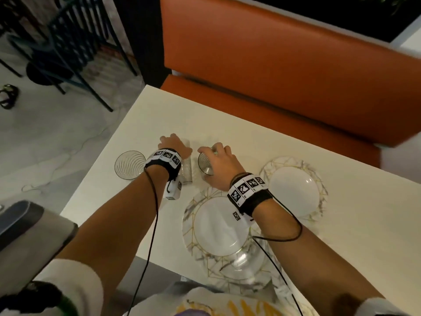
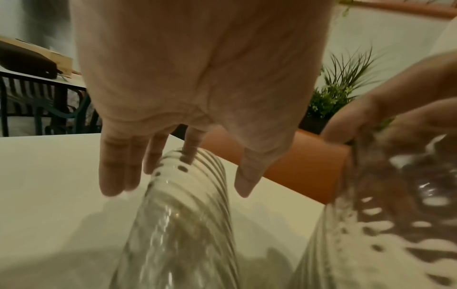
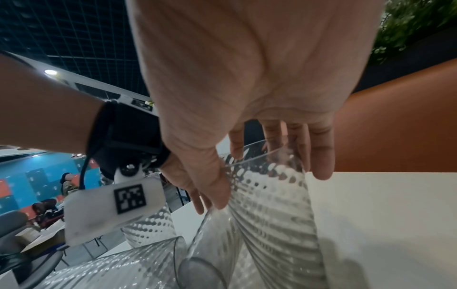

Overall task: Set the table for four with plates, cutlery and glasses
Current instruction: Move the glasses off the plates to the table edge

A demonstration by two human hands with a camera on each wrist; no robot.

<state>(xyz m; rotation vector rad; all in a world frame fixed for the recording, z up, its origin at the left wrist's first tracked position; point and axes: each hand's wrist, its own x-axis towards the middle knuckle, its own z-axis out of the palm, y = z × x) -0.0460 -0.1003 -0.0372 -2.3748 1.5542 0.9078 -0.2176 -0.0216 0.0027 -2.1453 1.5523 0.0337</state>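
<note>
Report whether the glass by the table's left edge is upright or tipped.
Upright: the glass stands on the table, round mouth facing up.

No words, brands or numerals are legible. The only signs are machine-read ones.
- Left wrist band (image 1: 167, 156): 3 black-and-white square code tags in a row.
- Right wrist band (image 1: 247, 187): a like row of tags.
- White camera housing (image 3: 99, 215) under the left wrist: 1 tag.
- Shirt (image 1: 230, 307): yellow print, blurred and unreadable.

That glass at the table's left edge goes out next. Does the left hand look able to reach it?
Likely yes: the left hand is open, gripping nothing, and bare table lies between it and that glass.
</note>
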